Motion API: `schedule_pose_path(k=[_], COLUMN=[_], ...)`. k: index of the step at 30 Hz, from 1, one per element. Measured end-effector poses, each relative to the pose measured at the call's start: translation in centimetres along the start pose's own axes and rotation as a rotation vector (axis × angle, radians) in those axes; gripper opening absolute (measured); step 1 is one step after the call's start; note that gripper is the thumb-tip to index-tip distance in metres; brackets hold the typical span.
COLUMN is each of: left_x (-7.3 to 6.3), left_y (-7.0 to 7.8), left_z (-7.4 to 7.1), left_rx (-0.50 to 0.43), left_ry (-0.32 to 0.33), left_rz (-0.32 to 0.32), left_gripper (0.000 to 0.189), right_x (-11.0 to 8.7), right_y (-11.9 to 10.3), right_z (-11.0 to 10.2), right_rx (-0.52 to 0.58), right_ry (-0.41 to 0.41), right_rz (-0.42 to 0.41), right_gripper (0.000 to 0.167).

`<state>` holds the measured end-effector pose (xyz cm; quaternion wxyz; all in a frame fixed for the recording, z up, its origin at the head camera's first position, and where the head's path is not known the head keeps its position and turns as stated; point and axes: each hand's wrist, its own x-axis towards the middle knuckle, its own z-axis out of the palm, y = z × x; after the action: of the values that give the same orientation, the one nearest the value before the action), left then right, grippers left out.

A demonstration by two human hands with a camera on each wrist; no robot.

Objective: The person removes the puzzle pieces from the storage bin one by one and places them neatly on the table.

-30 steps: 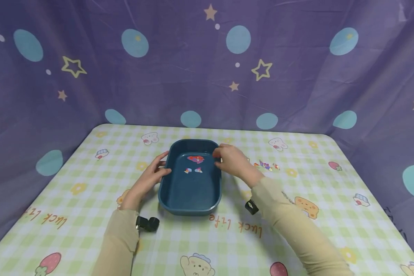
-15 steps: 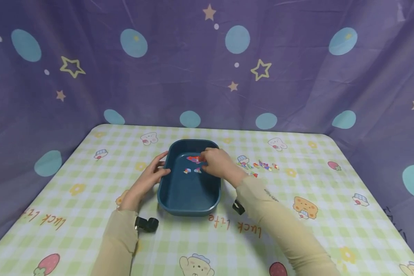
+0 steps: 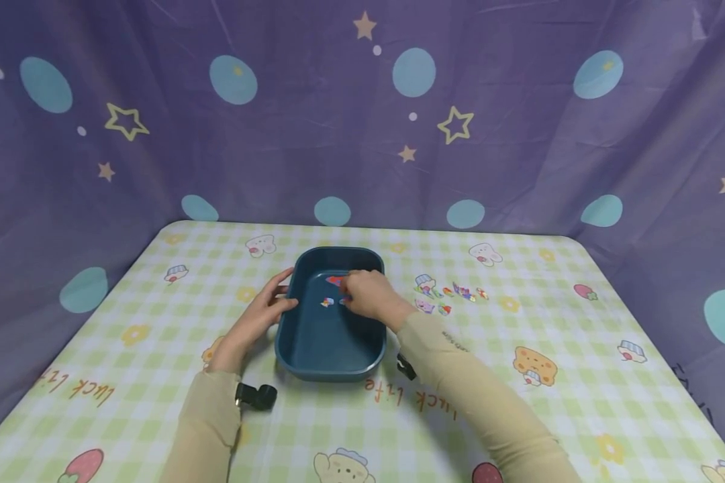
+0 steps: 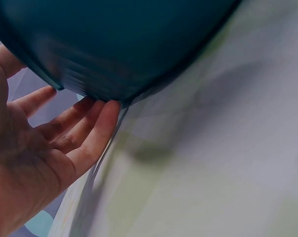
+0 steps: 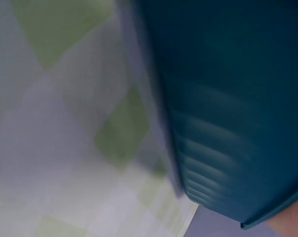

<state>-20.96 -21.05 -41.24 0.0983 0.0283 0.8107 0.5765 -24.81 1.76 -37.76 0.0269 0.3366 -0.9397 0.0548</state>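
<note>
A deep dark teal tray [image 3: 331, 345] stands on the table. My left hand [image 3: 262, 312] holds its left side, thumb at the rim and the other fingertips against the outer wall, as the left wrist view shows. My right hand [image 3: 371, 294] reaches over the right rim with its fingers curled down inside; its fingertips are hidden, so whether they pinch anything cannot be told. On the tray floor lie a red flat piece [image 3: 334, 280], partly covered by that hand, and a small colourful piece [image 3: 327, 302]. Another small one [image 3: 342, 302] shows at the fingers' edge.
Right of the tray, several small colourful flat pieces [image 3: 462, 292] lie on the checked tablecloth [image 3: 217, 429], a pink one [image 3: 424, 306] and a red one [image 3: 444, 310] nearest. Cartoon figures are printed on the cloth. A purple curtain [image 3: 314, 121] hangs behind the table.
My right hand has moved left and down from the tray's right rim to over the pieces inside. More of the pieces on the cloth now show. The left hand stays on the tray.
</note>
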Motion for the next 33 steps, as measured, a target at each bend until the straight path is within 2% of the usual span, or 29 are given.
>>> schedule_pose_path(k=[12,19,24,33], left_x=[-0.56,-0.80,-0.52,-0.32], left_y=[0.28,0.42,0.33,0.18], left_z=[-0.08,-0.07,0.16,0.47], left_rx=[0.044,0.044,0.033,0.029], left_ry=[0.017,0.013,0.014,0.025], left_rz=[-0.013,-0.012,-0.002,-0.016], left_gripper=[0.063,0.064,0.063,0.063], right_x=[-0.01,0.24,0.28,0.12], right_y=[-0.55,-0.71,-0.56,-0.32], right_z=[0.64,0.73,0.74,0.85], right_rx=[-0.110,-0.132,-0.158,-0.141], right_ry=[0.007,-0.067,-0.100,-0.096], right_rz=[0.004,0.026,0.039,0.008], right_gripper=[0.016,0.021,0.015,0.007])
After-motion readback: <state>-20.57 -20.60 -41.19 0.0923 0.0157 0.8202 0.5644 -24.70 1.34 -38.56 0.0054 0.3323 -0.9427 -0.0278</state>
